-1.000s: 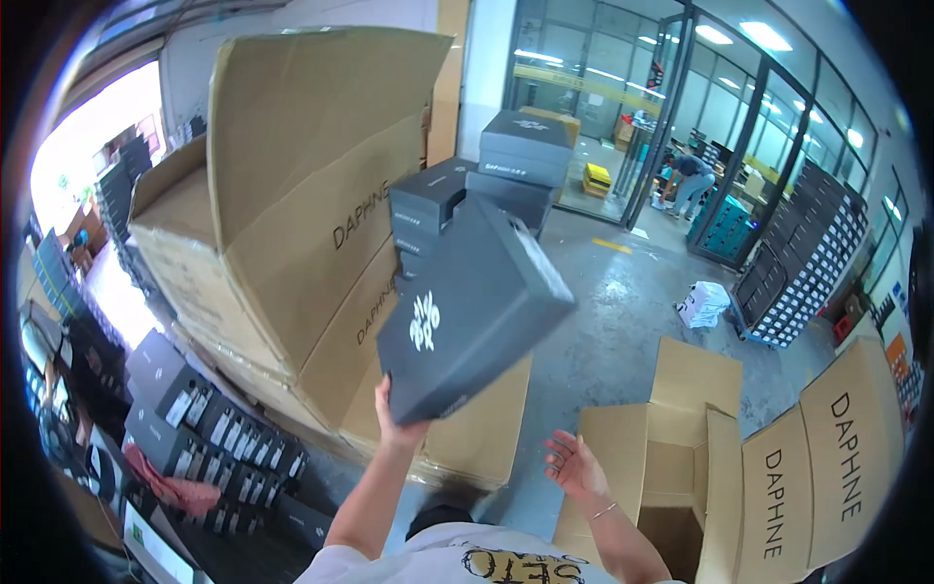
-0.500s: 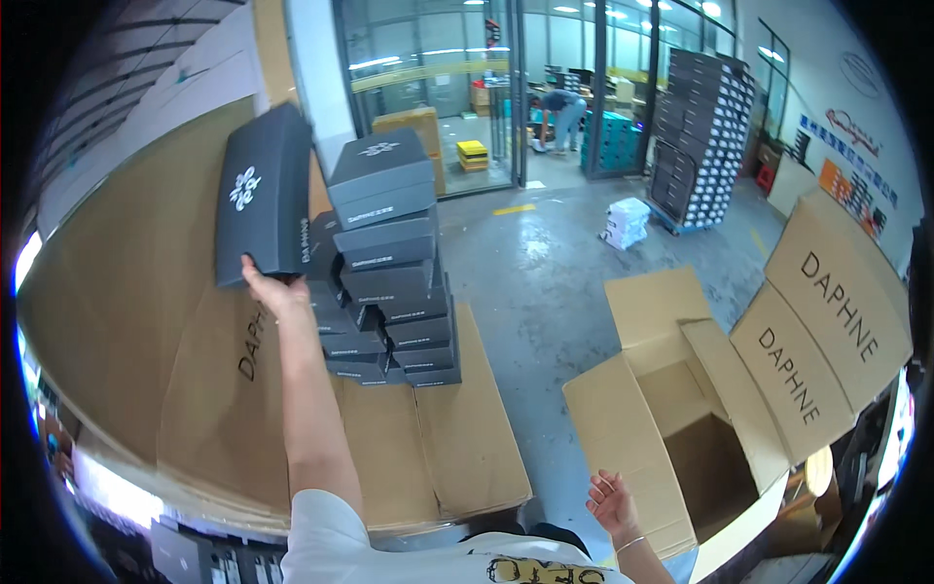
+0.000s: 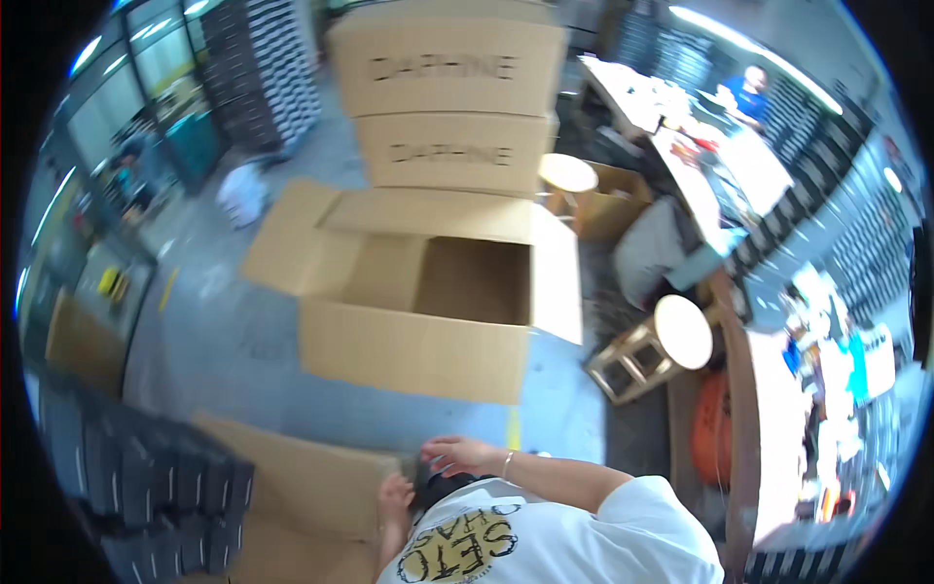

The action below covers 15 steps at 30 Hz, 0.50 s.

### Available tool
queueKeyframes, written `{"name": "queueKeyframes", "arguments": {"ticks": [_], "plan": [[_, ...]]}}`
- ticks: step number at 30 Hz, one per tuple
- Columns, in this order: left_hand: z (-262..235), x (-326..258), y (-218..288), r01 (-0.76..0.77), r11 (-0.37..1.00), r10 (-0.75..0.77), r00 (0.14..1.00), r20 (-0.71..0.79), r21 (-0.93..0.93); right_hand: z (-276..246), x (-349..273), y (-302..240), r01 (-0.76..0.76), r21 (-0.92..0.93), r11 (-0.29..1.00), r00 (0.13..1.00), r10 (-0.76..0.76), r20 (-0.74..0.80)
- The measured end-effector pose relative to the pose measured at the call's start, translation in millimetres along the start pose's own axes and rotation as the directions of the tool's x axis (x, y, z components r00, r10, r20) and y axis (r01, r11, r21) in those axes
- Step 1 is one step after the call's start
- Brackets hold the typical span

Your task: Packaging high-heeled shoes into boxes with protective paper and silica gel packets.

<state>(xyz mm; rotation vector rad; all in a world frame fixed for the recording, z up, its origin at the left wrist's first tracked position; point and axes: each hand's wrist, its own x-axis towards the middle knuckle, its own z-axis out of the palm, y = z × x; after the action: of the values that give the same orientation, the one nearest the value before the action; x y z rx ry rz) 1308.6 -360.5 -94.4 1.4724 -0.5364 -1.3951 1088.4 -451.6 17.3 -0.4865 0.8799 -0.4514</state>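
Low in the view, close to my body, my left hand (image 3: 394,494) is beside the flap of a flattened-out carton (image 3: 302,482). Its fingers are blurred, and I cannot tell whether they touch the cardboard. My right hand (image 3: 465,455) reaches across in front of my shirt, fingers loosely curved and apart, holding nothing visible. Ahead of both hands stands a large open carton (image 3: 413,350), flaps spread, its visible inside bare. Stacks of dark grey shoe boxes (image 3: 165,487) rise at the lower left, away from my hands.
Two closed cartons (image 3: 452,151) are stacked behind the open one. To the right are a tipped wooden stool (image 3: 681,336), another round-topped stool (image 3: 567,173) and a long workbench (image 3: 744,419). A tall shoe-box stack (image 3: 258,88) and a white bag (image 3: 243,195) stand far left. A person (image 3: 747,97) is at a far table.
My view has swung right, bringing the open carton to the middle. The shoe box my left hand held up is no longer in it. Both hands are now close together near my body.
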Motion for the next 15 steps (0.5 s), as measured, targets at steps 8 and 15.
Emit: {"name": "queueKeyframes", "arguments": {"ticks": [8, 15], "plan": [[203.3, 64.3, -4.7, -0.481, 0.661, -0.195, 0.630, 0.752, 0.575, -147.3, -179.9, 29.8, 0.295, -0.013, 0.955, 0.897, -0.282, -0.341], [270.1, 101.6, -113.2, 0.165, 0.587, -0.495, 0.848, 0.191, 0.792, -265.7, -382.7, 109.6, 0.794, 0.201, 0.573, 0.378, -0.207, -0.902]]}}
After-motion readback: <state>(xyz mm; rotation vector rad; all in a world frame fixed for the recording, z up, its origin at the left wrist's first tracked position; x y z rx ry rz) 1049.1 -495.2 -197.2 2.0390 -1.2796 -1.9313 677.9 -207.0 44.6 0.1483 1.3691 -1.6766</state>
